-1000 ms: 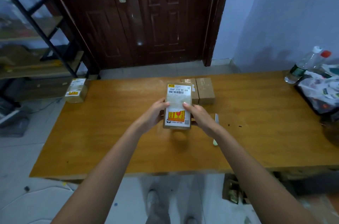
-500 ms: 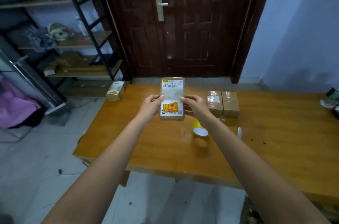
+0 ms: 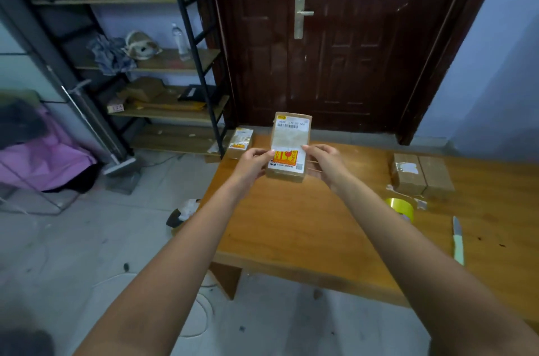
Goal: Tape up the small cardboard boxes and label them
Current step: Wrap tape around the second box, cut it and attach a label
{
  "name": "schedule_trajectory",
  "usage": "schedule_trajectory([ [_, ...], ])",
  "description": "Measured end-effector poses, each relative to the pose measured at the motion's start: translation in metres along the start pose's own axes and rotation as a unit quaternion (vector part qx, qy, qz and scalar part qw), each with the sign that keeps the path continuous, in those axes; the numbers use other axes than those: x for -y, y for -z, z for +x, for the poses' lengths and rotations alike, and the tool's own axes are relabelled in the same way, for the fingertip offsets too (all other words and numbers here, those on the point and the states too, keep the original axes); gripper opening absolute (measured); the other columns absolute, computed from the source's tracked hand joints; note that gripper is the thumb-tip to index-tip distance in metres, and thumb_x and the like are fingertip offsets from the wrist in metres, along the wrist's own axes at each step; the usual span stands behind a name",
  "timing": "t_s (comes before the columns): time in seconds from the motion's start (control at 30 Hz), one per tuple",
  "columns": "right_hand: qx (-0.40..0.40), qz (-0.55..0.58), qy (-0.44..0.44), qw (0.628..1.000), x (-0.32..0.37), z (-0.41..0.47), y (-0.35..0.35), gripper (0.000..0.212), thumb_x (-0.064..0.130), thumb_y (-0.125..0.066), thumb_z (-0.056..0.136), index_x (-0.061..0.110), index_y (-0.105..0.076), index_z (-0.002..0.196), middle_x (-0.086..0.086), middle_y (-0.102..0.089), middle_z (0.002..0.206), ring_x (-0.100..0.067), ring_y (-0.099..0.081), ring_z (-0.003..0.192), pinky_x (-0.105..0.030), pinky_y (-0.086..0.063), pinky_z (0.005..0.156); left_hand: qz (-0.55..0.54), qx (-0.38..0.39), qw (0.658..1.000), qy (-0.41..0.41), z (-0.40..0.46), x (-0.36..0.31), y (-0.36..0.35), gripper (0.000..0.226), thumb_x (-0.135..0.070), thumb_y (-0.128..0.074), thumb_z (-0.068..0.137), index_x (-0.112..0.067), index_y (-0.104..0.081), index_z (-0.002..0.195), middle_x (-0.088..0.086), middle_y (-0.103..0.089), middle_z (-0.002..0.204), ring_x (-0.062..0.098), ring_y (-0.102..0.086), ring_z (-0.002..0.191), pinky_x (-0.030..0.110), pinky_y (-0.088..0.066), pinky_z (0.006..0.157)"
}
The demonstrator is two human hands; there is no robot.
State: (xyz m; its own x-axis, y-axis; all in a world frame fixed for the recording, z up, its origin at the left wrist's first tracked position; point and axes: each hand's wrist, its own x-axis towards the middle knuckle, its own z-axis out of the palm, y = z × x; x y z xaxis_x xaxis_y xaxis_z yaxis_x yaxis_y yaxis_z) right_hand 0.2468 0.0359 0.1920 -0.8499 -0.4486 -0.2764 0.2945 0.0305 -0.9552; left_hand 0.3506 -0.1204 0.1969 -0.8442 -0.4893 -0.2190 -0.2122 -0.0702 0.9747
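I hold a small labelled cardboard box (image 3: 291, 139) up above the wooden table (image 3: 320, 227), near its far left corner. My left hand (image 3: 253, 162) grips its left side and my right hand (image 3: 322, 162) grips its right side. The label on top shows a barcode and a yellow and red patch. Another labelled box (image 3: 239, 142) lies at the table's far left corner. Two more brown boxes (image 3: 420, 174) sit side by side at the far right. A yellow tape roll (image 3: 400, 206) rests in front of them.
A knife with a pale green handle (image 3: 458, 239) lies on the table's right part. A black metal shelf rack (image 3: 163, 69) with clutter stands at the left by a dark wooden door (image 3: 335, 34). Scraps and a cable lie on the floor (image 3: 102, 239).
The view has swung left, and both hands have carried the box leftward toward the table's far left corner. The tape roll and two brown boxes now lie well to the right.
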Motion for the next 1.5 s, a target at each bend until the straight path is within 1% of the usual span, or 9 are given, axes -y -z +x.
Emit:
schedule_trajectory([
  [0.07,-0.006,0.001,0.005,1.000,-0.002,0.003,-0.020,0.031,0.027,-0.070,0.087,0.009,-0.058,0.110,-0.006,-0.073,0.100,-0.020,-0.070,0.091,-0.034,-0.059,0.076,0.015,0.004,1.000,-0.008,0.004,0.002,0.019,0.027,-0.027,-0.060,0.096,-0.009,-0.055,0.115,0.004,-0.064,0.106,0.011,-0.062,0.085,0.017,-0.050,0.062],
  [0.2,-0.026,-0.020,0.005,0.999,-0.004,0.014,-0.048,0.028,0.029,-0.069,0.087,0.012,-0.059,0.106,-0.006,-0.072,0.102,-0.021,-0.070,0.093,-0.035,-0.059,0.078,0.018,0.004,1.000,-0.006,0.022,0.007,0.048,0.020,-0.031,-0.061,0.095,-0.018,-0.057,0.110,0.005,-0.066,0.114,0.019,-0.065,0.102,0.034,-0.056,0.084],
  [0.4,-0.042,-0.039,-0.001,0.998,-0.008,0.054,-0.071,0.028,0.031,-0.069,0.087,0.012,-0.059,0.106,-0.005,-0.072,0.101,-0.021,-0.070,0.093,-0.032,-0.059,0.075,0.014,0.004,1.000,0.001,0.064,0.016,0.067,0.019,-0.034,-0.061,0.095,-0.023,-0.056,0.109,-0.001,-0.065,0.111,0.014,-0.064,0.101,0.025,-0.052,0.076],
  [0.47,-0.041,-0.036,-0.011,0.998,-0.010,0.076,-0.075,0.030,0.029,-0.069,0.088,0.011,-0.059,0.108,-0.007,-0.071,0.102,-0.022,-0.070,0.093,-0.037,-0.059,0.081,0.022,0.001,1.000,0.013,0.085,0.021,0.070,0.022,-0.035,-0.061,0.094,-0.022,-0.056,0.111,-0.001,-0.065,0.112,0.016,-0.064,0.103,0.029,-0.054,0.082],
  [0.63,-0.022,-0.016,-0.025,0.999,-0.015,0.146,-0.087,0.031,0.027,-0.066,0.090,0.008,-0.056,0.112,-0.008,-0.071,0.101,-0.020,-0.071,0.088,-0.031,-0.060,0.069,0.052,-0.010,0.998,0.029,0.152,0.025,0.076,0.023,-0.034,-0.061,0.094,-0.020,-0.056,0.112,0.003,-0.065,0.115,0.019,-0.063,0.104,0.038,-0.055,0.092],
  [0.77,-0.015,-0.009,-0.046,0.999,-0.021,0.212,-0.092,0.036,0.026,-0.065,0.091,0.005,-0.054,0.118,-0.011,-0.069,0.105,-0.023,-0.070,0.092,-0.034,-0.059,0.074,0.081,-0.015,0.995,0.053,0.214,0.028,0.079,0.030,-0.027,-0.063,0.094,-0.012,-0.057,0.120,0.007,-0.063,0.120,0.023,-0.061,0.111,0.042,-0.052,0.097],
  [1.13,-0.050,-0.037,-0.152,0.986,-0.081,0.336,-0.088,0.038,0.020,-0.064,0.091,0.003,-0.052,0.123,-0.013,-0.068,0.111,-0.026,-0.069,0.094,-0.039,-0.058,0.079,0.151,-0.031,0.981,0.121,0.325,0.086,0.081,0.013,-0.016,-0.059,0.095,-0.013,-0.063,0.108,-0.002,-0.063,0.106,0.018,-0.060,0.102,0.038,-0.052,0.096],
  [1.33,-0.089,-0.084,-0.177,0.977,-0.116,0.376,-0.098,0.040,0.027,-0.067,0.090,0.008,-0.055,0.123,-0.008,-0.069,0.111,-0.025,-0.068,0.097,-0.043,-0.056,0.088,0.161,-0.074,0.978,0.108,0.365,0.120,0.104,0.009,-0.013,-0.060,0.092,-0.020,-0.065,0.090,-0.016,-0.061,0.095,-0.005,-0.053,0.088,0.017,-0.044,0.070],
  [1.5,-0.101,-0.099,-0.193,0.971,-0.135,0.387,-0.107,0.036,0.024,-0.068,0.089,0.008,-0.059,0.119,-0.008,-0.070,0.109,-0.022,-0.067,0.098,-0.042,-0.056,0.088,0.146,-0.091,0.978,0.117,0.380,0.137,0.116,0.019,-0.006,-0.058,0.089,-0.025,-0.063,0.087,-0.017,-0.060,0.095,0.004,-0.057,0.093,0.026,-0.051,0.081],
])
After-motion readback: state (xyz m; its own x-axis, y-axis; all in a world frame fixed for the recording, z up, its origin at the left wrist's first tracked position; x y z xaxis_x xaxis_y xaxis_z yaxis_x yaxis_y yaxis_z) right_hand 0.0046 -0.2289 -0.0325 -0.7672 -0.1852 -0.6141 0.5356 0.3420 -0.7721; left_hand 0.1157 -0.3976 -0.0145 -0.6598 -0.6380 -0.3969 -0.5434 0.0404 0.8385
